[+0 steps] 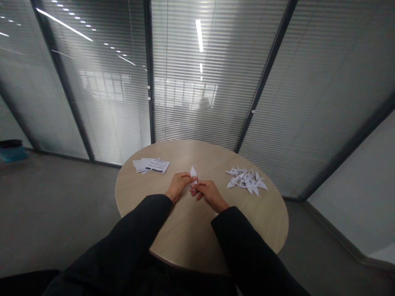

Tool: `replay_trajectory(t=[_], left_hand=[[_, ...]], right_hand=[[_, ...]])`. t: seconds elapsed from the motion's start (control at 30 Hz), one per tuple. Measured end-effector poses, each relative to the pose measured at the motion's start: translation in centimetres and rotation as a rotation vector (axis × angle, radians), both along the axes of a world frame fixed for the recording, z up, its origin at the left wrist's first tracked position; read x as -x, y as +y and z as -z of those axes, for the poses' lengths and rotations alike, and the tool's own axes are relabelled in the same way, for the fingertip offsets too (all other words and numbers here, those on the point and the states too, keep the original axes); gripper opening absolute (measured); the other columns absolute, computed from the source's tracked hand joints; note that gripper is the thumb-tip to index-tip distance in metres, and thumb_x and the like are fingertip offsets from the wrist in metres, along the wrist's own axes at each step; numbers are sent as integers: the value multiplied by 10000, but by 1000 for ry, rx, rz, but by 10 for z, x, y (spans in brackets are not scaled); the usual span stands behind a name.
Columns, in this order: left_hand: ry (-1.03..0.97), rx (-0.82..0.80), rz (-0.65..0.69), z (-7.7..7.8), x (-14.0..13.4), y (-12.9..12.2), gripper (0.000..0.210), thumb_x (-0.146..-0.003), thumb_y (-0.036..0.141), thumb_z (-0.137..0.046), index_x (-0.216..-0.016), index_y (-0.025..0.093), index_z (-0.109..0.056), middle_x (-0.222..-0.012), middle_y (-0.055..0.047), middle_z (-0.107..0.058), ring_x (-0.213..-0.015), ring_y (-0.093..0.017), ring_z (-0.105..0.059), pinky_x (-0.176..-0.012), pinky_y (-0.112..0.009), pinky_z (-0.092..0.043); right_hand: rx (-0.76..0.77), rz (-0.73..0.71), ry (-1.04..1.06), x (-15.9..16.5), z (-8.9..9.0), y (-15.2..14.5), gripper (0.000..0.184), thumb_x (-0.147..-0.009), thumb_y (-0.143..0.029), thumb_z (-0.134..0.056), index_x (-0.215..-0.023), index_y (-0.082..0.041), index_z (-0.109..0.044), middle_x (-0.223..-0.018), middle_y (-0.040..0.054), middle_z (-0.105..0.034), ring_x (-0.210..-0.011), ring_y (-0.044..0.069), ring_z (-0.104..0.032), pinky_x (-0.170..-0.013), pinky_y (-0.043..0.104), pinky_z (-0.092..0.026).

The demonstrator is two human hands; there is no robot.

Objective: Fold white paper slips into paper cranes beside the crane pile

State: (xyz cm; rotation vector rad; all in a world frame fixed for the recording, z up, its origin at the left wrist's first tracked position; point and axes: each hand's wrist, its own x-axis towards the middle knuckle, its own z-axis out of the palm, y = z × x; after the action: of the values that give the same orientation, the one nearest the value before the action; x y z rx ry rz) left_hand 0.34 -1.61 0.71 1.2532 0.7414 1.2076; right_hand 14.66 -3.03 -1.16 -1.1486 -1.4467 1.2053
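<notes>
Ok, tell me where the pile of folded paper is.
In the head view, the pile of folded paper sits on the right side of the round table, to the right of the right hand.

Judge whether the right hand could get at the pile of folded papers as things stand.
Probably yes: nothing visible blocks the right hand from the pile on its right. It might first have to release the white paper held with the left hand.
</notes>
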Motion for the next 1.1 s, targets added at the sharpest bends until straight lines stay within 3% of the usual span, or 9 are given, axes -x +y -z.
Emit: replay_trajectory(t=[0.27, 0.4, 0.53, 0.83, 1.1], left_hand=[[-58, 17, 44, 3, 2, 4, 374, -586, 425, -788, -711, 84, -698, -714, -87, -685, -615, -133, -588, -611, -236, -448], [-38, 7, 4, 1, 1, 4, 368, -554, 427, -804, -680, 97, -699, -684, -85, -686, -594, -140, -587, -571, -237, -442], [-26, -4, -25, 0, 0, 3, 364, -532, 426, -812, -673, 108, -702, -684, -79, -694, -599, -147, -598, -584, -243, -446], [-23, -27, -161, 8, -1, 10, 477, -667, 582, -667, -641, 106, -666, -665, -108, -695, -591, -177, -637, -582, -271, -480], [19, -28, -206, 5, 0, 10, 501, -639, 626, -663, -615, 127, -626, -631, -112, -684, -585, -197, -644, -561, -285, -480]], right_hand=[[80, -30, 1, 2, -1, -4, 333, -629, -429, -761, -706, -109, -705, -695, 96, -710, -601, 161, -659, -499, 234, -497], [35, -14, 33, 5, -2, -6, 351, -642, -456, -745, -734, -118, -722, -769, 95, -722, -689, 165, -667, -557, 237, -509], [37, 14, 79, 6, -1, -6, 379, -617, -479, -759, -692, -110, -717, -700, 91, -711, -650, 170, -670, -582, 255, -517], [40, 20, 130, 14, 0, -2, 354, -558, -457, -801, -633, -125, -704, -618, 72, -692, -583, 186, -669, -570, 281, -541], [59, 3, 147, 14, 0, -2, 333, -581, -423, -800, -648, -110, -710, -630, 81, -693, -592, 186, -676, -550, 267, -547]])
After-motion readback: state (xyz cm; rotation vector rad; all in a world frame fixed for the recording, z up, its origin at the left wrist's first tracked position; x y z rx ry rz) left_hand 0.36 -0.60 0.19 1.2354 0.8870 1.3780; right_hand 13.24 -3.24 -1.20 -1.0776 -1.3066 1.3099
